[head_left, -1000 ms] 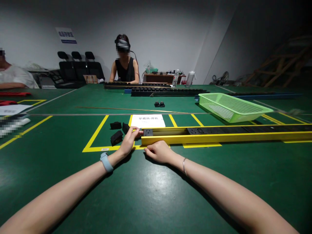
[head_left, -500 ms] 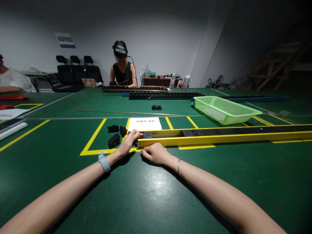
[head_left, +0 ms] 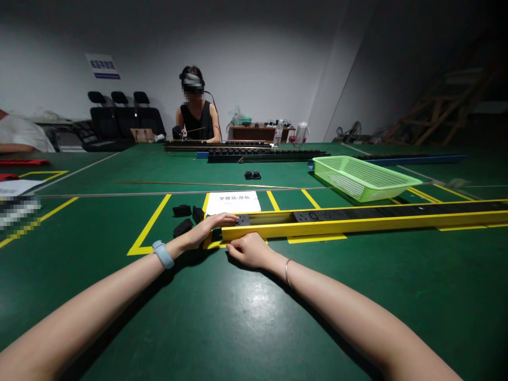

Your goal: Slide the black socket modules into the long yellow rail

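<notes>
A long yellow rail lies across the table with black socket modules inside its channel. Near its left end sits a single black socket module, separated from the others by a gap. My left hand reaches over that end, its fingers stretched out and their tips on the single module. My right hand is closed against the near side of the rail, close to the same end; its fingertips are hidden. Several loose black modules lie just left of the rail, partly behind my left hand.
A white paper label lies behind the rail's left end. Farther back stand a green plastic basket, two small black parts and a thin rod. Across the table a person works at long black strips.
My left hand has moved forward and right, its fingers straightening over the rail's end. The single module has slid slightly deeper into the channel. My right hand stays at the rail.
</notes>
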Demonstrator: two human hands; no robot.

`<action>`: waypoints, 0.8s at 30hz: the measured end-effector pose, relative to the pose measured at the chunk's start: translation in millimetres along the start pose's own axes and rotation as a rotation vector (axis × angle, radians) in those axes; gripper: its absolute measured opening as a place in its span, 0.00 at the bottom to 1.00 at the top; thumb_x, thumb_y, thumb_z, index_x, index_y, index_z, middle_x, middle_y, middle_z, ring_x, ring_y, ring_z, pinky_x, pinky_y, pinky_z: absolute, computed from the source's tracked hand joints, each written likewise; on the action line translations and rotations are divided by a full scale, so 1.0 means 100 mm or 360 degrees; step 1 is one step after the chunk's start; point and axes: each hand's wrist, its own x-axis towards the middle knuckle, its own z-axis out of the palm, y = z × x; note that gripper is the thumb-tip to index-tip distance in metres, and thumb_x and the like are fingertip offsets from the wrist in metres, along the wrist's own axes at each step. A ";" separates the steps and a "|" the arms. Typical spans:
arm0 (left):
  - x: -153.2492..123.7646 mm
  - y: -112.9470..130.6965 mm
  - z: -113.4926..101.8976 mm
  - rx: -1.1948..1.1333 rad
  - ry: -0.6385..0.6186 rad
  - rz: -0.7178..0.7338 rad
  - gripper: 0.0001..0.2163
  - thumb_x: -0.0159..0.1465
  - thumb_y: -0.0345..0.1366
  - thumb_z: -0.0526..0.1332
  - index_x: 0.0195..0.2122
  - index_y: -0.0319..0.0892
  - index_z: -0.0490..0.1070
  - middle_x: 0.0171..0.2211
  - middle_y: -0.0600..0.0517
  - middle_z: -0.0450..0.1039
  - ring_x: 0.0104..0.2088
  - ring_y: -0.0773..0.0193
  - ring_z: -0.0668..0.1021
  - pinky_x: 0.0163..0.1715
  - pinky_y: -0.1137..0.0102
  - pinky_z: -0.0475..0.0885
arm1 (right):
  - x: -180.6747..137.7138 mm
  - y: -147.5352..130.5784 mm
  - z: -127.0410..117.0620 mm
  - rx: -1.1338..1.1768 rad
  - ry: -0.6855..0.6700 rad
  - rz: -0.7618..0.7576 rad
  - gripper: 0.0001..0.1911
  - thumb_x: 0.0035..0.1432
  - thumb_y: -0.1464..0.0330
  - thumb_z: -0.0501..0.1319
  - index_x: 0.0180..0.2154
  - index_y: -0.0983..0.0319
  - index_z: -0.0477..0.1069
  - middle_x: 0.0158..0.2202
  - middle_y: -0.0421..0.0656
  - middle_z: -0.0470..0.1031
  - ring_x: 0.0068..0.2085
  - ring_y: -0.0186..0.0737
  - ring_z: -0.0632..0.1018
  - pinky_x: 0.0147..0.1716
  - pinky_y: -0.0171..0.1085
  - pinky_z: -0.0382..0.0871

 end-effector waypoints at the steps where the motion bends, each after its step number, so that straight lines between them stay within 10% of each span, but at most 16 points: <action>1: 0.01 0.01 0.00 -0.0005 -0.0029 -0.0038 0.21 0.63 0.52 0.52 0.45 0.45 0.75 0.52 0.46 0.74 0.56 0.51 0.72 0.61 0.56 0.58 | 0.00 0.00 0.00 -0.0005 0.0005 -0.0003 0.18 0.62 0.65 0.55 0.25 0.63 0.77 0.24 0.42 0.78 0.22 0.31 0.70 0.26 0.34 0.49; 24: 0.17 0.39 0.25 0.0155 -0.0095 -0.0182 0.15 0.59 0.49 0.57 0.36 0.48 0.78 0.47 0.49 0.77 0.55 0.52 0.73 0.62 0.58 0.56 | -0.01 0.02 0.02 -0.0039 -0.0001 -0.0011 0.18 0.62 0.64 0.55 0.27 0.62 0.79 0.24 0.42 0.78 0.23 0.32 0.71 0.26 0.33 0.52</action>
